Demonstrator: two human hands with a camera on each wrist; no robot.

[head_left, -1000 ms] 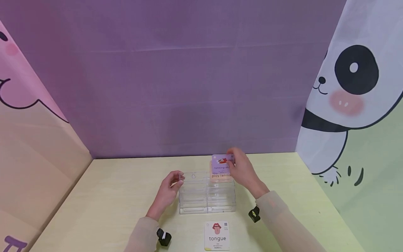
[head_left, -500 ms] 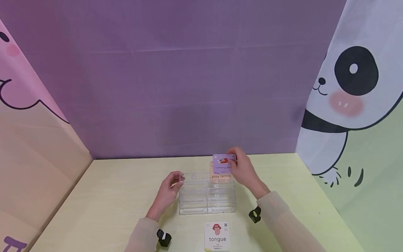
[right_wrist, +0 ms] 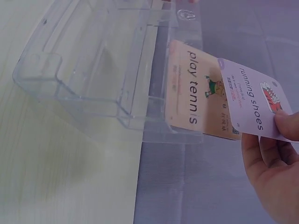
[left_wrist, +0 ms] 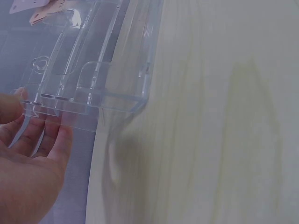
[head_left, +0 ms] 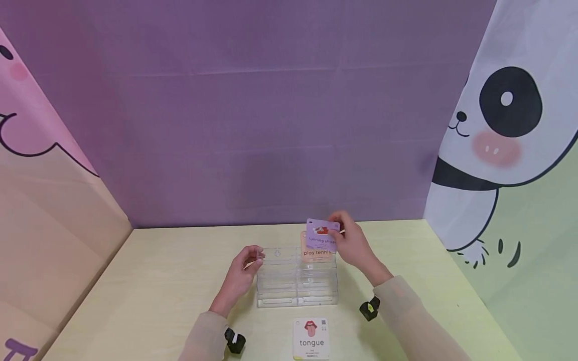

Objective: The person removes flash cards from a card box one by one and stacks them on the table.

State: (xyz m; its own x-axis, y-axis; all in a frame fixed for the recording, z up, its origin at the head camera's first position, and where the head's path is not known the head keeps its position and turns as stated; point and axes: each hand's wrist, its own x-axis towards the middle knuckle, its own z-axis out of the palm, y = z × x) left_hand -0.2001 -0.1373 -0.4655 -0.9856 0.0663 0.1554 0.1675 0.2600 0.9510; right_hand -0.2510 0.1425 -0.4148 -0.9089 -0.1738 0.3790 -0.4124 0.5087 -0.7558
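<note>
A clear plastic card rack with tiered slots in two columns stands on the table. My left hand pinches its upper left edge between thumb and fingers, as the left wrist view also shows. In the rack's top right slot sits an orange "play tennis" card. Over that card's upper part, my right hand holds a purple "running shoes" card by its right edge, thumb on the printed face. The purple card is slightly tilted and covers the orange card's picture in the head view.
A white "tongue" card lies face up on the pale wood table, in front of the rack. Behind the table hangs a purple cloth. Printed cloth sides stand left and right.
The purple card has shifted slightly right and tilted, with my right hand moving along with it. More of the orange card shows at its left. My left hand and the rack stay put.
</note>
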